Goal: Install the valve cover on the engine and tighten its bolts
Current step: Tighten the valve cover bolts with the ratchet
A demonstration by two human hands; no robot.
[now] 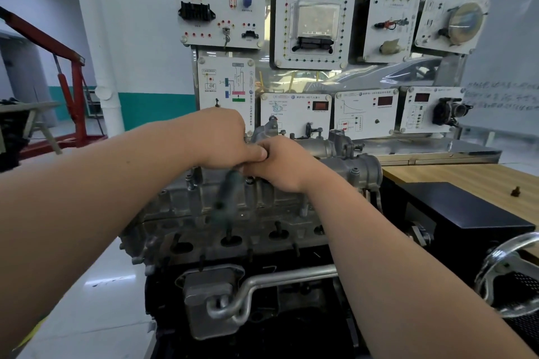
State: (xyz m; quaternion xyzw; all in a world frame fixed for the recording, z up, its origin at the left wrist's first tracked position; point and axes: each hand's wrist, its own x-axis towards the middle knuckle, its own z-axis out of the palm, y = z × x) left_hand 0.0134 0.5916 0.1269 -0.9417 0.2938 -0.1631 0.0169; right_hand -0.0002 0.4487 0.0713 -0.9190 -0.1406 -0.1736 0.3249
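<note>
Left hand (221,140) grips blurred green-handled tool (229,195) at engine's (306,259) top edge, right hand (281,165) curled by its head, hold unclear; cover (262,201) likely stiff, heavy cast metal, best gripped by rims.

Engine (233,221): centre foreground, before the panel wall (315,23).
Tool (230,192): above engine.
Surface (455,181): right of engine.
Hoist (73,81): far left, behind.

Grey engine (233,213), green tool handle (229,192), red hoist (73,87), wood-grain tabletop (466,181).
</note>
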